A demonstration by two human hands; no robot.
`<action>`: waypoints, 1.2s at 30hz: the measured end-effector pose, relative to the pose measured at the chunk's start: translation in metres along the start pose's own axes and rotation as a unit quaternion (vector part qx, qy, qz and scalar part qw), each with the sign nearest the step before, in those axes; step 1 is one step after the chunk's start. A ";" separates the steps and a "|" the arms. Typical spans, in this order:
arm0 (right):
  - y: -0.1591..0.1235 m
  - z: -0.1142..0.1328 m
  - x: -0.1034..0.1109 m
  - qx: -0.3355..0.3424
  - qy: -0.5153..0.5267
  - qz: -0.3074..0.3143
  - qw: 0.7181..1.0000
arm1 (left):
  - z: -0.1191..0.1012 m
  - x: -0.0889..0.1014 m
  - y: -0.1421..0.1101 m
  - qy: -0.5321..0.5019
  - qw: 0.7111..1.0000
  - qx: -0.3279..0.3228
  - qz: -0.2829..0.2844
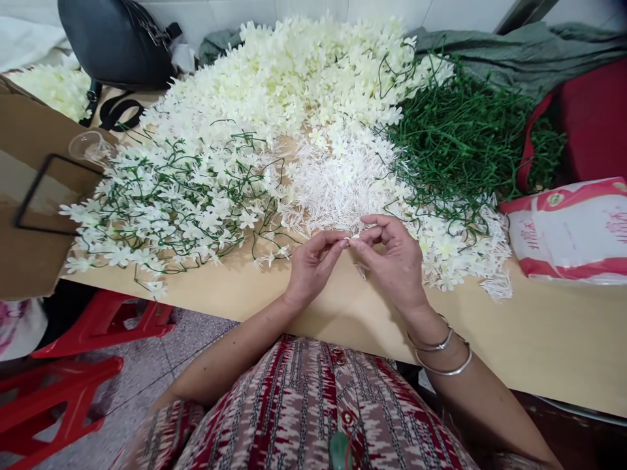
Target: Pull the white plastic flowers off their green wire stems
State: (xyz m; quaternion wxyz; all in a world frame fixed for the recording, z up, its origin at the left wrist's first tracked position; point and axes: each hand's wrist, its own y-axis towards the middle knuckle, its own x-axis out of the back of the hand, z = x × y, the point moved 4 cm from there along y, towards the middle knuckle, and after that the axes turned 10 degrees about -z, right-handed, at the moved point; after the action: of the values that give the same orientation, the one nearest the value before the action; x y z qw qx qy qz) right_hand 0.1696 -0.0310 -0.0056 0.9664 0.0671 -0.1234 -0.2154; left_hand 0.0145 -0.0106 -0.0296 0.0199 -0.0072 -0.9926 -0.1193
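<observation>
White and tiny, the small piece (356,237) is sitting between your fingertips, above the tabletop (553,333) and in front of the pile of thin white pieces (333,189). It is looking feather-light and probably a little pliable, so it is likely calling for a fine pinch at its edge; a hard squeeze could be creasing it, and a loose one could be letting it slip. Your left hand (311,267) is closing its grip narrowly, thumb against index finger, right at the piece. Your right hand (396,264) is pinching just as narrowly from the other side, its remaining fingers curling loosely. Your fingers are partly hiding the piece, so you cannot tell its full shape or exactly how much each grip is covering. To your left, white flowers with green stems (181,202) are lying tangled; beyond, pale blossoms (294,78) are heaping up; to your right, green stems (455,143) are bunching beside a red and white packet (573,232).
</observation>
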 end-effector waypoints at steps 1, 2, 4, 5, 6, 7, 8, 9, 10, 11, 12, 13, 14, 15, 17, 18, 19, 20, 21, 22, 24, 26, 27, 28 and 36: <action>0.001 -0.001 0.000 -0.008 0.005 0.008 1.000 | 0.000 0.000 0.000 -0.006 1.000 0.003 0.003; 0.001 -0.002 -0.001 -0.016 0.011 0.017 1.000 | -0.001 0.001 0.001 -0.012 1.000 0.006 0.005; 0.002 -0.002 -0.001 -0.023 0.021 0.027 0.999 | -0.001 0.001 0.001 -0.025 0.999 0.018 0.012; 0.003 -0.002 -0.002 -0.019 0.023 0.027 0.999 | -0.001 0.001 0.001 -0.034 0.999 0.026 0.013; 0.003 -0.002 -0.001 -0.009 0.021 0.024 0.999 | 0.000 0.001 0.001 -0.045 0.998 0.035 0.013; 0.004 -0.001 -0.001 0.008 0.018 0.019 1.000 | 0.000 0.001 0.000 -0.058 0.997 0.045 0.012; 0.004 0.001 -0.001 0.030 0.014 0.014 0.999 | 0.000 0.000 0.000 -0.071 0.996 0.051 0.012; 0.005 0.002 0.000 0.053 0.011 0.008 0.999 | 0.001 0.000 0.000 -0.084 0.995 0.055 0.013; 0.006 0.003 0.000 0.074 0.009 0.004 0.997 | 0.001 0.000 -0.001 -0.094 0.994 0.056 0.016; 0.007 0.003 0.001 0.092 0.008 0.001 0.996 | 0.001 -0.001 -0.001 -0.099 0.993 0.055 0.021; 0.007 0.004 0.001 0.106 0.006 -0.002 0.994 | 0.000 -0.001 -0.001 -0.099 0.993 0.053 0.024; 0.007 0.004 0.001 0.115 0.005 -0.004 0.993 | 0.000 0.000 -0.001 -0.096 0.994 0.050 0.026; 0.007 0.004 0.002 0.120 0.004 -0.003 0.993 | 0.000 0.000 -0.001 -0.089 0.995 0.047 0.026; 0.007 0.004 0.001 0.122 0.005 0.001 0.992 | -0.001 0.001 -0.001 -0.081 0.995 0.044 0.025; 0.006 0.006 0.001 0.124 0.014 0.009 0.992 | -0.003 0.003 -0.002 -0.070 0.997 0.034 0.019; 0.006 0.007 0.001 0.126 0.019 0.014 0.992 | -0.004 0.004 -0.002 -0.068 0.997 0.027 0.014; 0.005 0.009 0.001 0.130 0.022 0.019 0.991 | -0.005 0.005 -0.002 -0.068 0.997 0.021 0.006; 0.005 0.010 0.001 0.137 0.023 0.023 0.990 | -0.005 0.006 -0.002 -0.068 0.998 0.016 -0.002; 0.004 0.012 0.001 0.145 0.021 0.028 0.989 | -0.006 0.006 -0.003 -0.068 0.998 0.013 -0.011; 0.004 0.013 0.001 0.153 0.018 0.033 0.988 | -0.006 0.007 -0.003 -0.066 0.998 0.013 -0.017; 0.004 0.015 0.001 0.161 0.013 0.040 0.986 | -0.005 0.007 -0.003 -0.061 0.998 0.015 -0.025; 0.003 0.014 0.001 0.158 0.016 0.042 0.986 | -0.006 0.007 -0.004 -0.053 0.998 0.008 -0.024; 0.003 0.014 0.001 0.154 0.021 0.042 0.987 | -0.007 0.007 -0.004 -0.049 0.999 0.002 -0.022; 0.003 0.014 0.002 0.151 0.027 0.041 0.987 | -0.008 0.007 -0.004 -0.045 0.999 -0.004 -0.019; 0.003 0.008 -0.002 0.146 0.032 0.019 0.989 | -0.001 0.003 -0.002 -0.057 0.998 0.006 0.016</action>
State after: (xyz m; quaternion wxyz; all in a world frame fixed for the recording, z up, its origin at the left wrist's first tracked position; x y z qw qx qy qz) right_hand 0.1664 -0.0281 0.0017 0.9536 0.2117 -0.1236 -0.1748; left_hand 0.0120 -0.0126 -0.0294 -0.0343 -0.0294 -0.9927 -0.1122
